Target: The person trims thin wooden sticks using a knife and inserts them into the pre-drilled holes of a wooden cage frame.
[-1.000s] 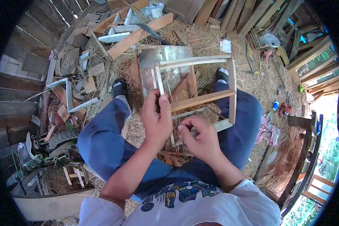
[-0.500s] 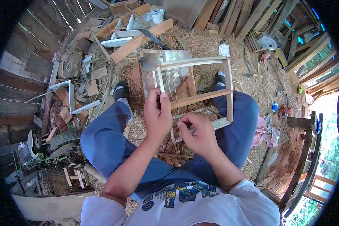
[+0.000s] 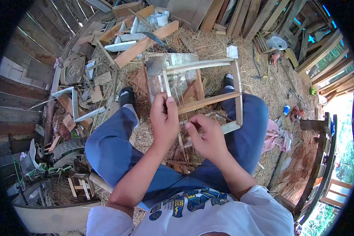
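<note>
A small wooden frame (image 3: 238, 92), like a stool or seat frame, rests tilted between my knees, its right side against my right thigh. A wooden crossbar (image 3: 209, 104) spans its middle. My left hand (image 3: 165, 118) is closed around the frame's left rail, thumb on top. Just to the right, my right hand (image 3: 204, 133) is closed in a pinch near the frame's lower left part. Whatever lies between those fingertips is too small to make out. Thin strands (image 3: 178, 92) run beside the left rail. Under the frame lies a worn board (image 3: 153, 63).
A long blade (image 3: 158, 41) lies against a plank (image 3: 145, 45) ahead. Scrap wood and a pale angled frame piece (image 3: 74, 103) cover the left floor. Straw spreads around my feet. A pink cloth (image 3: 273, 135) lies by my right knee, and boards (image 3: 244, 17) lean at the back.
My right hand has moved slightly upward, its fingertips closer to the crossbar. My left hand keeps its grip on the rail. The whole view has shifted a little.
</note>
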Available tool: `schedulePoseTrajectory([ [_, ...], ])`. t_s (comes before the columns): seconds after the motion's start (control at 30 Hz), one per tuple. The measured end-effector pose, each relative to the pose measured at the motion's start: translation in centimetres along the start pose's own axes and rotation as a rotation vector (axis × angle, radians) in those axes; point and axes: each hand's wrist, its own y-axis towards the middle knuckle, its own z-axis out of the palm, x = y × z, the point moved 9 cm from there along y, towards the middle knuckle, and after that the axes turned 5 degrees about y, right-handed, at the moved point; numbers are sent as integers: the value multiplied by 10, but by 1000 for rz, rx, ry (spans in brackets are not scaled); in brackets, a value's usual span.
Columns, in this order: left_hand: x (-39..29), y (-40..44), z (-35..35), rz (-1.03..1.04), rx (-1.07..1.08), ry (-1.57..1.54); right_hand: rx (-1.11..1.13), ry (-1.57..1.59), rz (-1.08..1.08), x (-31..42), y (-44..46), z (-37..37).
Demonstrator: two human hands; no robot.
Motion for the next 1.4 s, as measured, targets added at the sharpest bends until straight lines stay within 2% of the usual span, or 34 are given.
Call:
schedulePoseTrajectory([
  [0.13, 7, -2, 0, 2, 7, 34, 6, -18, -41, -4, -5, 4],
  [0.3, -1, -3, 1, 56, 10, 17, -39, 147, 216, -12, 4, 4],
  [0.43, -2, 0, -1, 60, -13, 33, -88, 145, 187, -10, 3, 1],
  [0.5, 0, -1, -2, 32, -18, 26, -40, -46, 13, -3, -2, 0],
  [0.6, 5, 1, -1, 44, -25, -11, 15, -106, -49, 4, -8, 0],
  [0.73, 8, 0, 2, -40, -8, -52, -65, -36, -14, 0, -5, 2],
  [0.8, -3, -1, 0, 121, -34, 21, -144, 15, 12, -1, 2, -2],
  [0.93, -6, -3, 1, 114, -26, 38, -168, 42, 20, 3, 5, -5],
  [1.03, 0, -2, 2, 69, -20, 10, -107, 44, 123, -9, 2, -7],
  [1.1, -1, -2, 1, 72, -40, -12, -77, -89, -57, 6, 4, -11],
  [1.2, 2, -3, 2, 62, -33, -2, -166, -72, -154, 16, 17, -31],
  [1.23, 0, -5, 2, 64, -29, -1, -131, -90, -62, 16, 25, -37],
  [1.27, -1, -6, 3, 21, -10, -43, -135, -90, -62, 23, 32, -43],
  [1.33, -1, -6, 6, -18, 11, -88, -159, -46, -146, 38, 48, -51],
  [1.4, -7, -7, 5, 46, 3, -71, -172, -109, -203, 41, 66, -53],
])
